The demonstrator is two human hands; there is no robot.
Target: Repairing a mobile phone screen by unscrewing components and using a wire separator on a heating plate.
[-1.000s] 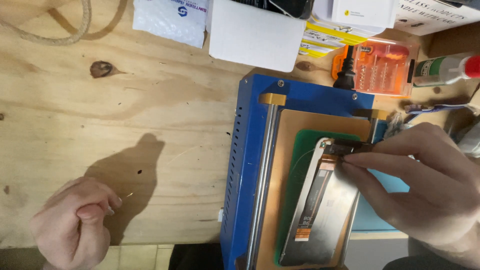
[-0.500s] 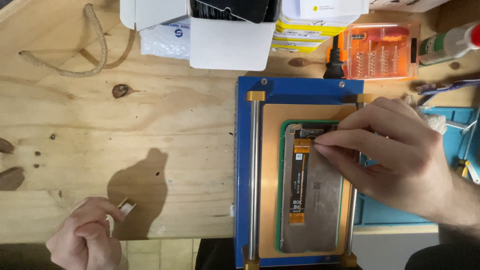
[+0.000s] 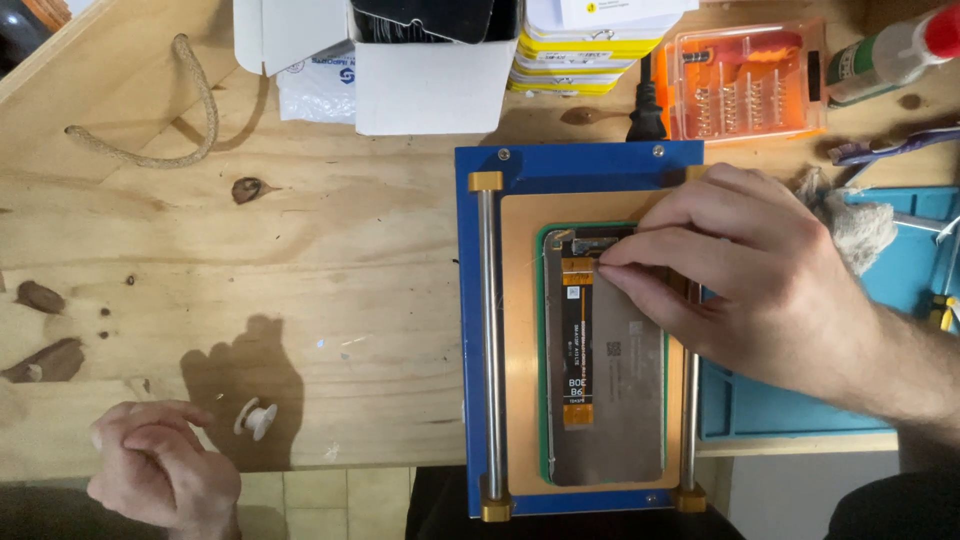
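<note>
A grey phone display panel [image 3: 620,410] lies back-up, with an orange-and-black flex cable [image 3: 577,340], on a green mat on the blue separator machine [image 3: 560,170]. My right hand [image 3: 770,290] comes in from the right. Its fingertips press on the panel's top edge by the flex connector. My left hand [image 3: 160,470] rests at the table's near left edge, fingers curled together, with nothing visible in them. A small white spool [image 3: 255,418] lies on the wood just right of it, apart from the fingers.
Two steel rods [image 3: 489,340] run along the machine's sides. White boxes [image 3: 430,80], an orange bit case [image 3: 750,80], a black plug [image 3: 645,115] and a glue bottle [image 3: 885,50] stand behind. A blue mat [image 3: 790,410] and grey cloth [image 3: 855,225] lie right. A rope loop [image 3: 190,110] lies far left.
The view has shifted so the machine sits more central. The white spool that was at my left hand's fingers now lies on the table. My right hand stays on the panel's top.
</note>
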